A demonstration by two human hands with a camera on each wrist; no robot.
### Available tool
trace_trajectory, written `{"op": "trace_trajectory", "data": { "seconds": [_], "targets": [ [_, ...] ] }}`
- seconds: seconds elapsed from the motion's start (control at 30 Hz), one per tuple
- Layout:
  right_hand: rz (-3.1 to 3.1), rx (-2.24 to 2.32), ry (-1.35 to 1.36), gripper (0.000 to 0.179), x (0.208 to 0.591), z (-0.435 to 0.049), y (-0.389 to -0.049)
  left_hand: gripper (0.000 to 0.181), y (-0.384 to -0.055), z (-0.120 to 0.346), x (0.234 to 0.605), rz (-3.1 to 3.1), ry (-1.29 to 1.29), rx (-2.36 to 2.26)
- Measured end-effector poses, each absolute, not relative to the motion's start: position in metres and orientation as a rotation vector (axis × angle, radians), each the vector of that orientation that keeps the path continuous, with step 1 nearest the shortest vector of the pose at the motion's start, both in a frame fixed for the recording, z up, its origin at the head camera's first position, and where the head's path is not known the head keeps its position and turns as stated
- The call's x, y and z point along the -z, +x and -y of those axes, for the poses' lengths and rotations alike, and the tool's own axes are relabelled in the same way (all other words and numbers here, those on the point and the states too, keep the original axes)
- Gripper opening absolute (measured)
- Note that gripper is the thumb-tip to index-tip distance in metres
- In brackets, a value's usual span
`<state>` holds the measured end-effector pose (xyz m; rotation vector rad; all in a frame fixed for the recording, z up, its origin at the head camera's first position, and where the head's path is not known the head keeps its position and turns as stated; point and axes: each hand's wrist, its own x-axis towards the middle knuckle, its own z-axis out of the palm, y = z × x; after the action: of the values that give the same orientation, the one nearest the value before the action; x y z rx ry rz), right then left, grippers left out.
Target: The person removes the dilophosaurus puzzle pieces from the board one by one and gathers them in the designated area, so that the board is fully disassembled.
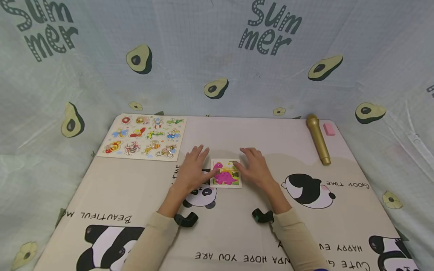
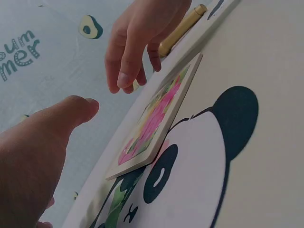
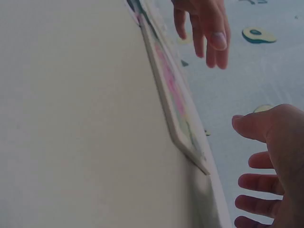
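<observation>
From where I stand, the small dinosaur puzzle (image 1: 226, 178) lies flat on the surface (image 1: 237, 135), right between the two hands: to the right of the left hand (image 1: 192, 171), to the left of the right hand (image 1: 256, 168). It looks nearly square, so I make out no clear long axis, and neither hand seems plainly nearer. Both hands are loose and hold nothing, thumbs turned inward above its edges, apparently without touching it. Counting up: one dinosaur puzzle, one larger picture board (image 1: 145, 140) with twelve little figures, one golden microphone (image 1: 318, 140), one pink block (image 1: 329, 129), and two hands.
</observation>
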<state>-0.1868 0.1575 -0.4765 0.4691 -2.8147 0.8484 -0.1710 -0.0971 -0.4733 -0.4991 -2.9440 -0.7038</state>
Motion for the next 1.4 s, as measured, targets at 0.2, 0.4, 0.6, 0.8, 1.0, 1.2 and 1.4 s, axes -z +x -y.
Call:
{"op": "trace_trajectory", "data": {
  "seconds": [0.2,0.4,0.6,0.8,1.0,1.2,1.4],
  "targets": [
    [2.834,-0.826,0.508,0.055,0.484,-0.156,-0.188,0.086,-0.170,0.093,0.479,2.973,-0.557,0.749],
    [2.887,-0.877,0.497,0.052,0.487,-0.154,-0.188,0.083,-0.167,0.089,0.481,2.991,-0.613,0.775],
    [2.883,-0.882,0.512,0.044,0.489,-0.153,-0.186,0.083,-0.164,0.086,0.488,3.024,-0.649,0.763],
    [2.871,-0.893,0.533,0.032,0.492,-0.153,-0.186,0.085,-0.162,0.086,0.493,3.045,-0.669,0.739],
    [2.881,-0.913,0.518,0.027,0.492,-0.153,-0.186,0.084,-0.162,0.086,0.495,3.037,-0.687,0.716],
    [2.941,-0.974,0.453,0.031,0.490,-0.153,-0.186,0.081,-0.162,0.084,0.494,3.004,-0.723,0.726],
    [2.989,-0.979,0.412,0.035,0.488,-0.152,-0.187,0.078,-0.162,0.081,0.495,2.990,-0.756,0.710]
  ]
}}
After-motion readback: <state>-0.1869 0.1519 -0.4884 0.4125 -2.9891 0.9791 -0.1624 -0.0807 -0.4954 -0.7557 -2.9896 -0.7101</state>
